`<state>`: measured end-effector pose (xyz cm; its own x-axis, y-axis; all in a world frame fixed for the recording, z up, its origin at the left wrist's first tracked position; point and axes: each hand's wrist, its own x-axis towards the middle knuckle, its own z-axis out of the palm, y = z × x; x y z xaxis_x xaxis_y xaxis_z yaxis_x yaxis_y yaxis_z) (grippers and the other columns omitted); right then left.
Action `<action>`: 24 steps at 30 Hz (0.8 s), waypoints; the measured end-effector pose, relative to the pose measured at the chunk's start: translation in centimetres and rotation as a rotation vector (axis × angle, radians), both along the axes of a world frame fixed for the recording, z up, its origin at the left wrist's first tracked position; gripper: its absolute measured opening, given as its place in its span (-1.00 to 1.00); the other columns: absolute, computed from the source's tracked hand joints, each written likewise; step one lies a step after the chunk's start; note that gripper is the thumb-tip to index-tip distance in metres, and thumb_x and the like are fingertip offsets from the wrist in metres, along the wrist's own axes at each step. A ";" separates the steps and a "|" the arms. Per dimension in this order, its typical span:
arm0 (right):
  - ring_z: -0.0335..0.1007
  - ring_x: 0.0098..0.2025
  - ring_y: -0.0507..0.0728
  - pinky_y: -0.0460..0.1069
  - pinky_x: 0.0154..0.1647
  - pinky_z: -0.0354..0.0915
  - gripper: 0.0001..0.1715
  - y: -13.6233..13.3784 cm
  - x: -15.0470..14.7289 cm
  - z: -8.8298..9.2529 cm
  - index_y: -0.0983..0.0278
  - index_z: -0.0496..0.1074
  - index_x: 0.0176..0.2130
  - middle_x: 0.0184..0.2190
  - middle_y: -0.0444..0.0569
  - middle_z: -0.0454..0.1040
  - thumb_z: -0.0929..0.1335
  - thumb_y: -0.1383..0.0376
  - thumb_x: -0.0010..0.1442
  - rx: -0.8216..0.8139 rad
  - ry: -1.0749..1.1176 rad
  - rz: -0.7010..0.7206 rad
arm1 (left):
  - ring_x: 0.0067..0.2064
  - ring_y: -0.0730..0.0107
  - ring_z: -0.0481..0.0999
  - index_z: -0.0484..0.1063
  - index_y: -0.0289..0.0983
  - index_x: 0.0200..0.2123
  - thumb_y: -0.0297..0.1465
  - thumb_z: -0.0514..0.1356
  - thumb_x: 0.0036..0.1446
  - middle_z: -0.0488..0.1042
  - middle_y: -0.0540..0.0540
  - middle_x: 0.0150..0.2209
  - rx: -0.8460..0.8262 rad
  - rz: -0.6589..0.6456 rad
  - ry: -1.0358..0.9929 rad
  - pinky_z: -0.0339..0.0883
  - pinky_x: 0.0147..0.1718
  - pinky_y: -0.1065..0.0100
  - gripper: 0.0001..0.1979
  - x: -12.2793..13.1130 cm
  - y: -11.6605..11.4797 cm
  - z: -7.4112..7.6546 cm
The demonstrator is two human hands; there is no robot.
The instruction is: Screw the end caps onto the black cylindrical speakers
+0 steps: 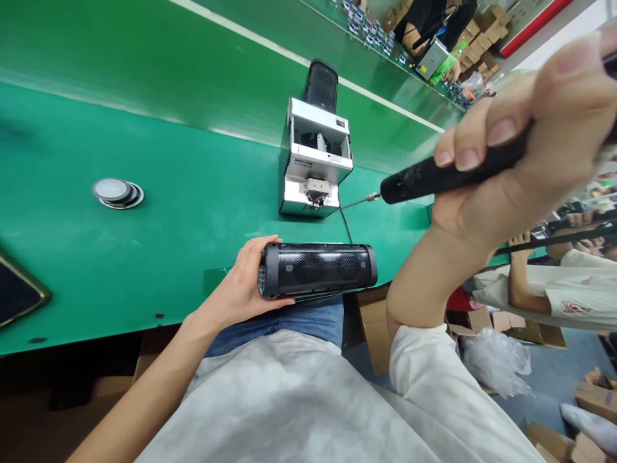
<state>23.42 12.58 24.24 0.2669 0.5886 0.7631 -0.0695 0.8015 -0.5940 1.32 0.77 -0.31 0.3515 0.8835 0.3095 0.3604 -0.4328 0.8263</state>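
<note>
My left hand (248,280) is wrapped round the left end of a black speaker (332,267), which lies lengthwise at the table's front edge. Two round perforated patches show on the speaker's upper face. In my raised right hand (520,135) is a black electric screwdriver (434,177). Its thin bit points left and down, and the tip is close to the front of a silver screw feeder (318,161); whether they touch I cannot tell. The screwdriver's back end is cut off by the frame edge.
Another black speaker (322,85) stands behind the feeder. Round silver discs (118,191) lie on the green table (193,173) at left, near a dark gold-edged panel (19,289). Co-workers sit across and at right (554,283). Cardboard boxes (376,328) stand below the table.
</note>
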 end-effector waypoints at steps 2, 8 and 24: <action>0.00 -0.65 -0.02 -0.03 -0.65 -0.04 -0.77 1.3 -1.1 -0.6 0.12 0.34 -0.28 -0.54 -0.32 0.04 0.43 0.35 0.38 0.064 -0.004 0.036 | 0.48 -0.37 0.44 0.02 -0.05 0.60 -0.04 0.62 0.20 0.35 -0.36 0.45 0.000 0.000 -0.008 0.40 0.49 -0.37 0.14 0.0 0.0 0.0; 0.04 -0.64 0.03 0.03 -0.64 0.00 -0.78 3.8 -3.1 -2.5 0.06 0.39 -0.30 -0.55 -0.26 0.12 0.45 0.27 0.39 0.095 -0.115 0.002 | 0.47 -0.35 0.45 0.03 -0.05 0.59 -0.04 0.63 0.20 0.35 -0.35 0.44 -0.018 -0.002 -0.013 0.42 0.48 -0.35 0.13 0.0 0.0 0.0; -0.07 -0.65 0.05 0.07 -0.70 -0.01 -0.60 5.4 -3.2 -3.1 -0.05 0.34 -0.31 -0.57 -0.26 0.12 0.54 -0.10 0.34 0.025 -0.206 -0.038 | 0.50 -0.37 0.41 0.02 -0.04 0.58 -0.06 0.63 0.20 0.33 -0.35 0.44 -0.035 -0.010 -0.019 0.37 0.50 -0.39 0.13 0.1 0.0 0.0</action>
